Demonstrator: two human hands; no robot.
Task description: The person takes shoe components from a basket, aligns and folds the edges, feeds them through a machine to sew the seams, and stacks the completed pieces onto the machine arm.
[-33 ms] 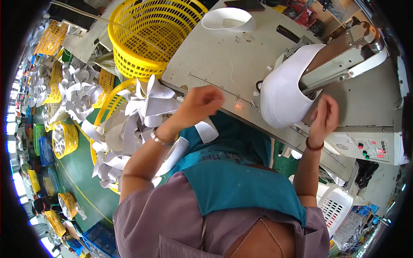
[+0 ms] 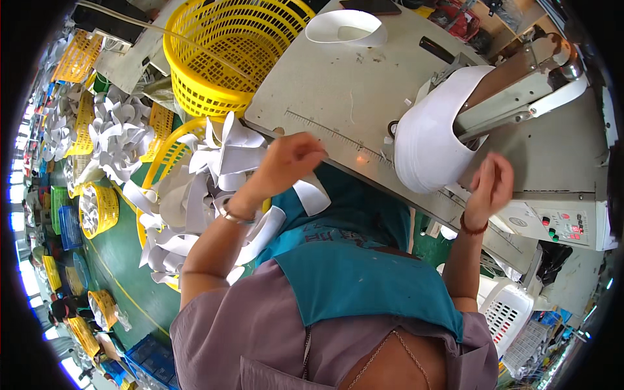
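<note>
While the right hand (image 2: 491,182) rests open, fingers spread, just beside the white band (image 2: 426,140) looped on the sewing machine arm (image 2: 520,84) at the table's right edge, the left hand (image 2: 289,162) is curled over a white strip (image 2: 312,195) at the table's near edge. Whether it clamps the strip cannot be told. Bare table (image 2: 338,84) lies beyond both hands, up to the yellow basket (image 2: 221,52) at the far left corner.

Left hand (image 2: 289,159) curled, right hand (image 2: 492,184) seemingly open
</note>
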